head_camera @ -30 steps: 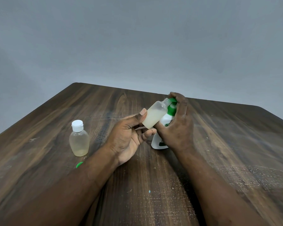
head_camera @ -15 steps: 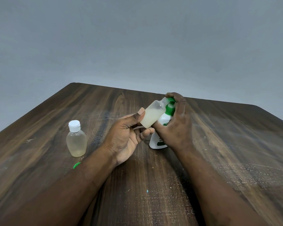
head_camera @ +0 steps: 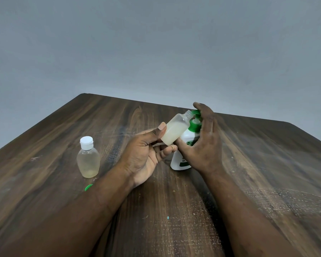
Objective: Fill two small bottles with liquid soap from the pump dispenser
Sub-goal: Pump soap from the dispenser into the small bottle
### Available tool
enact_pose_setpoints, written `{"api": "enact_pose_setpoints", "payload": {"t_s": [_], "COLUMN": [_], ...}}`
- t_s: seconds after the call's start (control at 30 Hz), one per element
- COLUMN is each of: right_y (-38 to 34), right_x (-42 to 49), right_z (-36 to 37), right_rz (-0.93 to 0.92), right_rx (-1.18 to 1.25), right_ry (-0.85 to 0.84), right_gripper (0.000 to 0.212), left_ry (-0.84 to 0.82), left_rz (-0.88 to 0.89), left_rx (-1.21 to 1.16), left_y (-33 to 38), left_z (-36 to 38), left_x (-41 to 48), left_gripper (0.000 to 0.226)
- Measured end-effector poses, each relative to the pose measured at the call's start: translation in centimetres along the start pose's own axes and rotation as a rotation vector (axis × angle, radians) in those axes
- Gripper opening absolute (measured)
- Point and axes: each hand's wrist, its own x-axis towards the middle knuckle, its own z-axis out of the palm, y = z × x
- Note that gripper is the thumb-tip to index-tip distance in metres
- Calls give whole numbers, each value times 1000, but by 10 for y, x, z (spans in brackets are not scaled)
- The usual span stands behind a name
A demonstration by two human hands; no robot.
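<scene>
Nearest to me, a small green cap [head_camera: 88, 187] lies on the table [head_camera: 267, 173], half hidden by my left forearm. Just behind it stands the capped bottle [head_camera: 88, 160], upright, white lid on, with pale liquid inside; how full it is I cannot tell. Further in, my left hand [head_camera: 146, 156] pinches the open bottle [head_camera: 176, 129] between the thumb on top and the fingers under its base. The long axis of this bottle is tilted: base low and toward my left hand, neck high and to the right, so the mouth comes just at the green pump head [head_camera: 195, 113]. Milky soap lies in the lower part of it. Just beside, my right hand [head_camera: 202, 145] wraps the pump dispenser [head_camera: 181, 162], thumb on the front of the body, forefinger curved over the pump head. I judge the next press turns on one thing: the mouth must sit under the outlet of the pump head, otherwise soap falls on my fingers. The right hand is nearer to the pump, so it should press while the left only holds the tilt
</scene>
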Motion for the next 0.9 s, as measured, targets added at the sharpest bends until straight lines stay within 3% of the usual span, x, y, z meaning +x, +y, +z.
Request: {"api": "enact_pose_setpoints", "payload": {"t_s": [0.27,0.9], "right_y": [3,1], "right_x": [-1,-3], "right_z": [7,12], "right_rz": [-4,35], "right_rx": [20,-13], "right_ry": [-1,25], "right_gripper": [91,90], "left_ry": [11,15], "left_rz": [-5,1], "left_rx": [-6,0], "left_y": [-1,1], "left_z": [0,1], "left_x": [0,0], "left_gripper": [32,39]}}
